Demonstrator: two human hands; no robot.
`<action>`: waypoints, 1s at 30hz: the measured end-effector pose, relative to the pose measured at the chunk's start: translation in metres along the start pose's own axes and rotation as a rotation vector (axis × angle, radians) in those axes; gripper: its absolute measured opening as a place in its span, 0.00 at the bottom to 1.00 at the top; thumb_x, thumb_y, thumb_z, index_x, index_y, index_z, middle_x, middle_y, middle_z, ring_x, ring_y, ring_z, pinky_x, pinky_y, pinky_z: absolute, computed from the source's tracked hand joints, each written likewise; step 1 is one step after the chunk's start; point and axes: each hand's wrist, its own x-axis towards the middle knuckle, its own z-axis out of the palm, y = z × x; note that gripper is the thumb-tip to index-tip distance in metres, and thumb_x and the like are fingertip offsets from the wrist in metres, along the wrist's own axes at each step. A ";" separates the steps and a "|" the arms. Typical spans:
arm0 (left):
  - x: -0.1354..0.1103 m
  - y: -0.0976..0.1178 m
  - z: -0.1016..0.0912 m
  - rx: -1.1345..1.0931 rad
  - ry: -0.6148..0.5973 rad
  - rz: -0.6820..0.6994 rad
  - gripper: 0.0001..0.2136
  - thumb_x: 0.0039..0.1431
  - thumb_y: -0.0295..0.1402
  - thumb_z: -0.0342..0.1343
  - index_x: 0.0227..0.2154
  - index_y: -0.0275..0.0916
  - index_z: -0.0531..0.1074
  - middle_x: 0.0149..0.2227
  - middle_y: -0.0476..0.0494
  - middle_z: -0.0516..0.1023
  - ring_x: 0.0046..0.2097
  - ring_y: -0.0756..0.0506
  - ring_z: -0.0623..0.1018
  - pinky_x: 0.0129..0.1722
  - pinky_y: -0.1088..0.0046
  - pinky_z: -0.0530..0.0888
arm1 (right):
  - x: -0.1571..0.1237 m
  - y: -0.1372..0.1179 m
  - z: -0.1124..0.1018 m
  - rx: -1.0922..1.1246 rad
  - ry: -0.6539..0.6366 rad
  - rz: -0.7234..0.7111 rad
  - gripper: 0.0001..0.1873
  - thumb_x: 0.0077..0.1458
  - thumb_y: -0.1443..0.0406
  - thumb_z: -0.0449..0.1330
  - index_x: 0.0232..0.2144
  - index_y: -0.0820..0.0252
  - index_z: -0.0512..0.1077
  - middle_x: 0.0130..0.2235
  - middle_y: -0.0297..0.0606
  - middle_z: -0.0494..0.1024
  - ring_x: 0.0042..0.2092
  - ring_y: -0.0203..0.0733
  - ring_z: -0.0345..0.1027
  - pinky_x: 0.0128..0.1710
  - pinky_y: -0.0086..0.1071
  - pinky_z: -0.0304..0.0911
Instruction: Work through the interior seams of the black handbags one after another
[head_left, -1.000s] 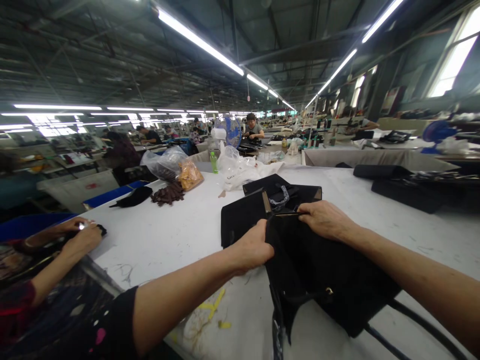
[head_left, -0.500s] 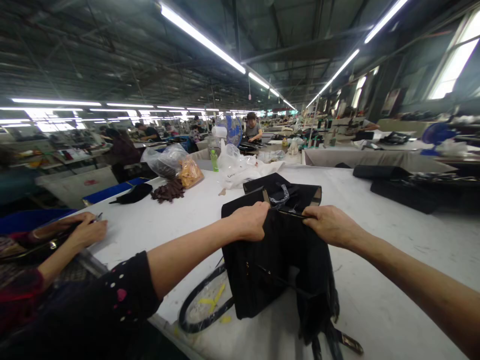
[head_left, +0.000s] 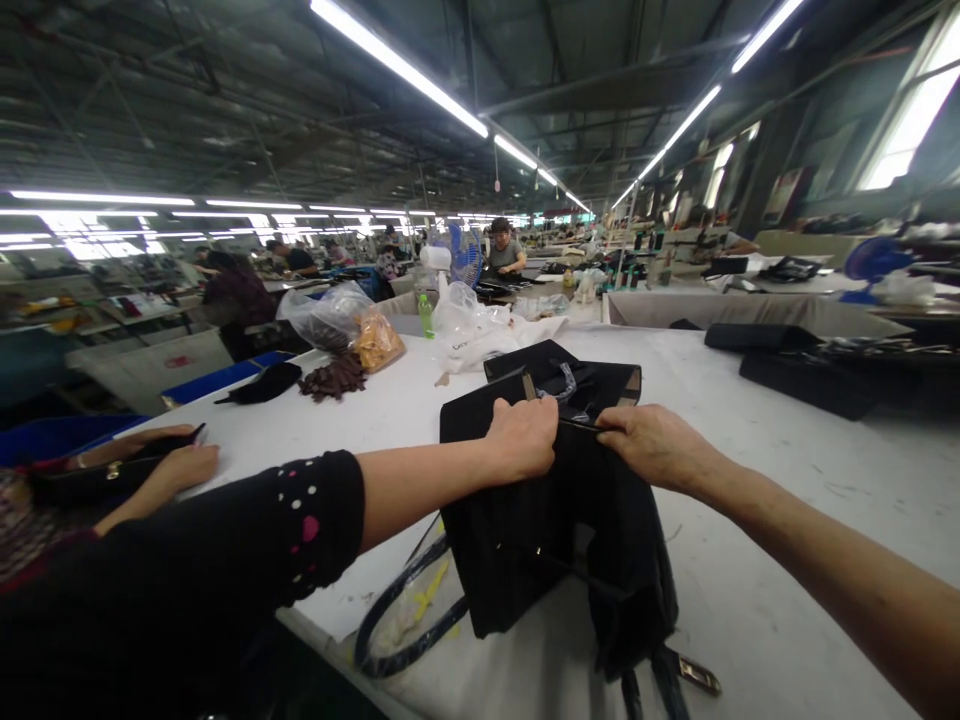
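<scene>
A black handbag stands on the white table in front of me, its strap looping out to the lower left. My left hand is closed on the bag's top edge, near the middle. At the right end of that same edge, my right hand pinches the bag between thumb and fingers. Behind the edge, a plastic-wrapped handle shows. A metal-ended strap piece hangs at the lower right. The fingertips of my left hand are partly hidden.
On the white table lie brown strips, a bag of orange pieces, white plastic bags and a green bottle. Black pieces are stacked at right. A co-worker's hands hold a black item at left.
My left hand has slid right along the bag's top edge, closer to my right hand. My right hand stays at its end. The co-worker's hands at left have shifted slightly.
</scene>
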 end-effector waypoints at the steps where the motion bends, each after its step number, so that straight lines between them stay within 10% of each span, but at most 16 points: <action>1: -0.001 -0.002 0.002 -0.029 0.012 0.009 0.16 0.47 0.25 0.51 0.42 0.37 0.62 0.40 0.39 0.75 0.42 0.37 0.75 0.43 0.58 0.70 | 0.000 0.002 -0.001 0.016 -0.010 -0.009 0.11 0.55 0.65 0.51 0.34 0.55 0.75 0.34 0.37 0.79 0.38 0.44 0.71 0.36 0.32 0.58; 19: -0.010 -0.047 0.013 -0.382 0.164 0.213 0.14 0.60 0.35 0.48 0.47 0.42 0.69 0.44 0.46 0.78 0.45 0.44 0.77 0.47 0.69 0.70 | 0.020 0.015 0.008 0.220 0.077 0.016 0.11 0.52 0.63 0.56 0.39 0.50 0.74 0.34 0.32 0.77 0.36 0.40 0.69 0.34 0.30 0.59; 30: -0.004 -0.043 0.013 -0.432 0.167 0.138 0.12 0.57 0.33 0.52 0.42 0.40 0.74 0.40 0.46 0.79 0.43 0.44 0.77 0.44 0.70 0.71 | 0.024 -0.006 0.009 0.105 0.290 -0.465 0.06 0.51 0.68 0.62 0.34 0.56 0.73 0.38 0.37 0.71 0.43 0.45 0.60 0.44 0.37 0.58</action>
